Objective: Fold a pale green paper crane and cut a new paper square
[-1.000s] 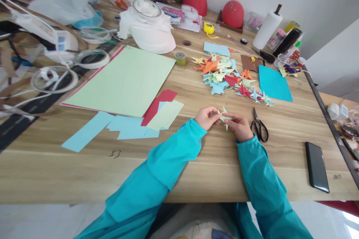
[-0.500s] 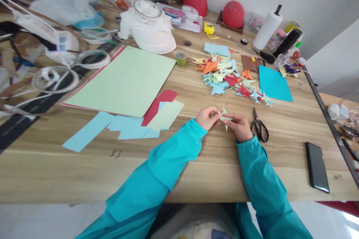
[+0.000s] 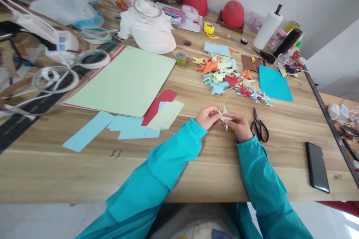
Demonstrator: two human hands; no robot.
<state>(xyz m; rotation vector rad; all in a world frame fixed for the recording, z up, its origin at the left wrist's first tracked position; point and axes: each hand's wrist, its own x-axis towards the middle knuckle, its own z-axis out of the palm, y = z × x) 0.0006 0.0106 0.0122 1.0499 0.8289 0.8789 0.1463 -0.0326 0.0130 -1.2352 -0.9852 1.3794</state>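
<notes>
Between my hands, just above the wooden table [image 3: 218, 164], is a small pale green folded paper figure [image 3: 226, 118] with pointed tips. My left hand [image 3: 208, 118] pinches its left side between thumb and fingers. From the right, my right hand [image 3: 239, 125] grips the same figure, its fingertips covering part of the folds. Black-handled scissors [image 3: 260, 129] lie right beside my right hand. Beyond my hands is a heap of folded paper figures [image 3: 224, 73] in orange, red, pale green and light blue.
Large pale green sheets [image 3: 123, 82] lie at left, with light blue strips [image 3: 88, 131] and a pale green slip [image 3: 166, 115] before them. A thread spool [image 3: 180, 58] stands behind. A turquoise square [image 3: 275, 83] and a phone [image 3: 317, 167] lie at right. White rolls and bags crowd the far left.
</notes>
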